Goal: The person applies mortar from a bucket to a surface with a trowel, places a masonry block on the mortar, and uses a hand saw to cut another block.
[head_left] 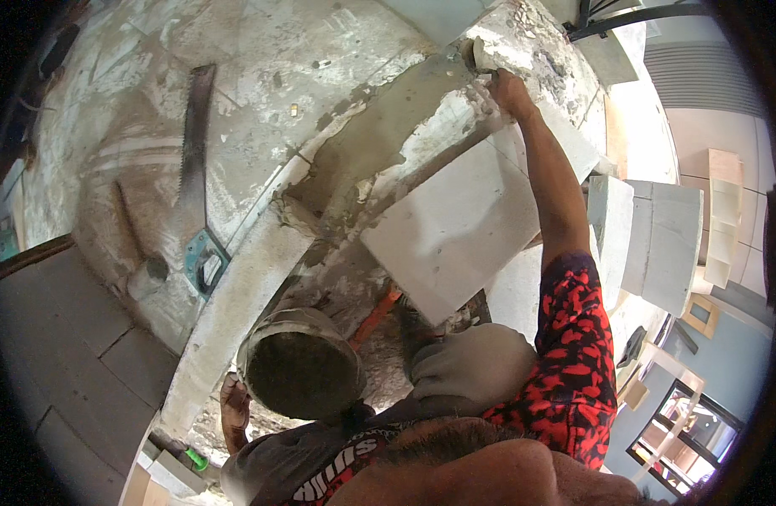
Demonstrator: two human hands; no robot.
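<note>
My right arm stretches out to the far end of a wet, mortar-smeared strip [362,139]. There my right hand [512,94] is closed, fingers curled beside a small round-rimmed, mortar-coated thing [469,56]; what it grips is hidden. My left hand [234,406] is low at the left, fingers bent in beside a mortar-caked bucket [297,375]; whether it grips the bucket is unclear. Dark grey stuff fills much of the bucket. A large white block [455,228] lies under my right forearm, along the strip's near side. An orange handle-like piece [375,318] leans by the bucket.
A handsaw [201,169] with a teal handle lies on the dusty floor at the left. A long pale block edge [236,316] runs beside the bucket. More white blocks [657,244] stand at the right. Dark grey slabs [76,337] cover the lower left.
</note>
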